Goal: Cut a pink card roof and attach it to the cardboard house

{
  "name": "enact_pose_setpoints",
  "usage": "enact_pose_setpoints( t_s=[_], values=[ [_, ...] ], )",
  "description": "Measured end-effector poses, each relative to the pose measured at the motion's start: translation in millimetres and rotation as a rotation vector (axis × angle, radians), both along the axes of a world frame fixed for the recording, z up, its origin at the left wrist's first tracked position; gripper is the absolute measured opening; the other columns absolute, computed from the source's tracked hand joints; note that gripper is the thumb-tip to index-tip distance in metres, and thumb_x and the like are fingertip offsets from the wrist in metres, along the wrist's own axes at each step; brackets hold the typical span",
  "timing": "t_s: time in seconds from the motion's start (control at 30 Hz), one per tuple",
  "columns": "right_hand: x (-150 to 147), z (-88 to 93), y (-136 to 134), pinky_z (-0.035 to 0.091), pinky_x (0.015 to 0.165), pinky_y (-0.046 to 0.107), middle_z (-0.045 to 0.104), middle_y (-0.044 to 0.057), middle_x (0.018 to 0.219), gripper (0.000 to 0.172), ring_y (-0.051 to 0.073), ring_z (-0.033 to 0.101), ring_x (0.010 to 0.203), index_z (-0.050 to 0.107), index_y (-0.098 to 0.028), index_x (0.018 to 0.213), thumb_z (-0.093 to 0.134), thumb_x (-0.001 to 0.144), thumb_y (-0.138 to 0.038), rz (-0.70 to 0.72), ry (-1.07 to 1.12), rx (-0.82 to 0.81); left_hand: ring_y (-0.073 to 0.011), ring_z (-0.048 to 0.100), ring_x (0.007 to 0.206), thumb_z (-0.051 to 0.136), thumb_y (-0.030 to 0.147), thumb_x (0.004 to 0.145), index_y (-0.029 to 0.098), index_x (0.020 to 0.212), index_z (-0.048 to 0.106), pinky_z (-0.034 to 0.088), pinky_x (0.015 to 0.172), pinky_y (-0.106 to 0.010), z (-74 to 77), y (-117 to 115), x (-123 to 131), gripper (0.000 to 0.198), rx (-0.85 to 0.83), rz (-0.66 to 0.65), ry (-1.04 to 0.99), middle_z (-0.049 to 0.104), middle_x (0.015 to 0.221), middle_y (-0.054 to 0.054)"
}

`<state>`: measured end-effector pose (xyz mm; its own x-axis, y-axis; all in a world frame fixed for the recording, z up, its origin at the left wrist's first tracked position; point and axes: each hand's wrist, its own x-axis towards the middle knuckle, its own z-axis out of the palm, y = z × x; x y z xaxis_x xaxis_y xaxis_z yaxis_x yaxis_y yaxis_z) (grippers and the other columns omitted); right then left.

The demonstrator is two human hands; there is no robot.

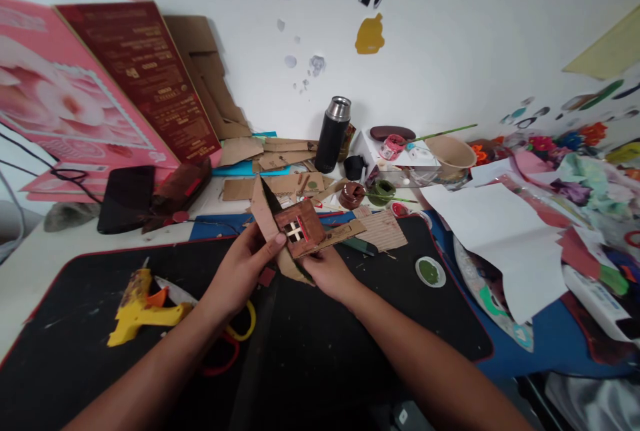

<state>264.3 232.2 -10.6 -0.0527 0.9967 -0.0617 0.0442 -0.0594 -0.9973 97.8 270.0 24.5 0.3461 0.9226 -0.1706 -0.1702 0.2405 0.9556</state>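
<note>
Left hand [245, 259]: clamped on roof [265, 210] | right hand [329, 272]: gripping house [313, 219] from below, partly hidden | risk: roof could crease or detach | cause: uneven squeezing

A black mat [330, 338] carries a yellow glue gun [134, 308] and scissors [176, 293].

Both hands [243, 261] hold a small cardboard house [313, 223].
</note>
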Motion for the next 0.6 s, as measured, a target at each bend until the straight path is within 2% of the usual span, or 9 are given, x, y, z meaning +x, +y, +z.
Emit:
enact_pose_setpoints(
  t_s=[0.1,0.17,0.23,0.33,0.43,0.5,0.6],
  values=[
    [0.7,-1.1,-0.7,0.054,0.076,0.035,0.076,0.001,0.087,0.028,0.021,0.069,0.079,0.076,-0.022,0.096,0.071,0.091,-0.049,0.064,0.058,-0.03,-0.0338,0.075,0.109,0.09,0.053,0.077,0.016,0.124,0.072,0.061,0.088,-0.039,-0.8,1.9,0.5,0.062,-0.086,0.028,-0.063,0.079,0.123,-0.014],
    [2.4,-0.4,-2.4,0.044,0.056,0.026,0.063,-0.004,0.068,0.034,0.013,0.054,0.055,0.071,-0.021,0.092,0.071,0.092,-0.055,0.109,0.128,-0.085,-0.0326,0.077,0.103,0.092,0.051,0.074,0.016,0.121,0.073,0.063,0.082,-0.037,0.3,3.9,-0.3,0.062,-0.131,0.072,-0.105,0.081,0.117,-0.013],
    [5.1,1.1,-4.8,0.031,0.045,0.022,0.054,-0.007,0.059,0.043,0.009,0.041,0.044,0.066,-0.021,0.092,0.07,0.093,-0.063,0.128,0.2,-0.152,-0.0305,0.078,0.097,0.093,0.047,0.073,0.015,0.118,0.075,0.063,0.079,-0.036,1.0,7.1,-2.3,0.059,-0.174,0.122,-0.15,0.082,0.111,-0.012],
    [9.6,3.0,-7.7,0.023,0.04,0.021,0.055,-0.007,0.058,0.051,0.007,0.04,0.041,0.063,-0.02,0.091,0.071,0.089,-0.071,0.099,0.278,-0.2,-0.0257,0.078,0.086,0.089,0.039,0.079,0.012,0.11,0.077,0.064,0.075,-0.032,-1.5,14.0,-7.0,0.042,-0.259,0.177,-0.214,0.083,0.101,-0.011],
    [12.1,3.2,-8.1,0.019,0.037,0.02,0.056,-0.007,0.059,0.053,0.006,0.038,0.04,0.067,-0.019,0.096,0.072,0.088,-0.071,0.046,0.35,-0.212,-0.0204,0.078,0.08,0.072,0.03,0.094,0.013,0.108,0.078,0.064,0.073,-0.028,-5.5,20.5,-11.2,0.024,-0.374,0.22,-0.286,0.084,0.099,-0.009],
    [12.2,3.4,-7.4,0.017,0.036,0.019,0.054,-0.007,0.058,0.053,0.006,0.038,0.039,0.07,-0.018,0.099,0.074,0.088,-0.069,0.008,0.39,-0.217,-0.0186,0.078,0.08,0.061,0.027,0.101,0.014,0.112,0.078,0.064,0.074,-0.028,-6.5,23.0,-12.6,0.024,-0.418,0.225,-0.315,0.084,0.1,-0.008],
    [11.0,4.6,-5.5,0.015,0.036,0.019,0.052,-0.008,0.057,0.052,0.006,0.036,0.039,0.07,-0.017,0.099,0.077,0.087,-0.067,-0.046,0.445,-0.209,-0.0187,0.079,0.08,0.056,0.027,0.105,0.014,0.112,0.078,0.064,0.075,-0.028,-5.0,23.4,-12.8,0.027,-0.431,0.188,-0.341,0.084,0.099,-0.008]
  ],
)
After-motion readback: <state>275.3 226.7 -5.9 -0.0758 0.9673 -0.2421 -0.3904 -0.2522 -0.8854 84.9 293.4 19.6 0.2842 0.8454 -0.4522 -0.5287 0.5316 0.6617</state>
